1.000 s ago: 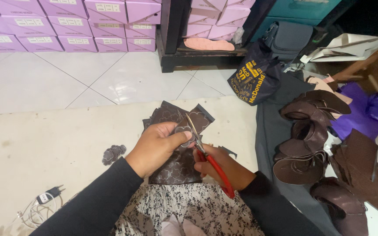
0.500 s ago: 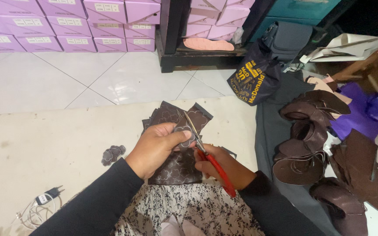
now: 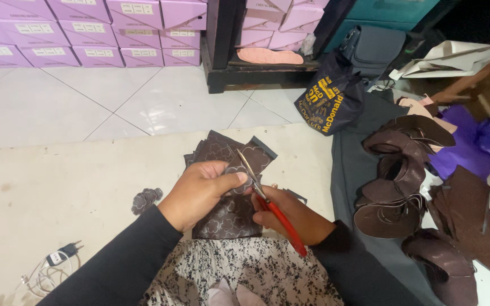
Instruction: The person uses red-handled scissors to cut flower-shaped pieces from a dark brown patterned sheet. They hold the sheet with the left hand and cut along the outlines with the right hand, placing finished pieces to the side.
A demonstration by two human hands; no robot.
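Both hands meet over the lap: left hand (image 3: pixel 199 192) curled, thumb and fingers pinching the upper edge of a dark brown embossed sheet (image 3: pixel 228 187); right hand (image 3: pixel 290 214) closed round the red handles of scissors (image 3: pixel 265 201), blades parted and biting into that sheet near the left thumb. To cut well, I judge the sheet should be kept taut, the blades following the embossed flower outline, the piece turned rather than the scissors.

At far left a white cable (image 3: pixel 49 266) lies coiled on the pale mat (image 3: pixel 58 181); a small flower-shaped cut-out (image 3: pixel 146 198) rests just beside the left wrist; the sheet looks like stiff faux leather, matte, with raised clover shapes; below it, a speckled black-and-white skirt (image 3: pixel 245 272); to the right, curved glossy brown shoe pieces (image 3: pixel 392 187) piled on grey cloth (image 3: pixel 353 164); purple fabric (image 3: pixel 466 141) beyond.
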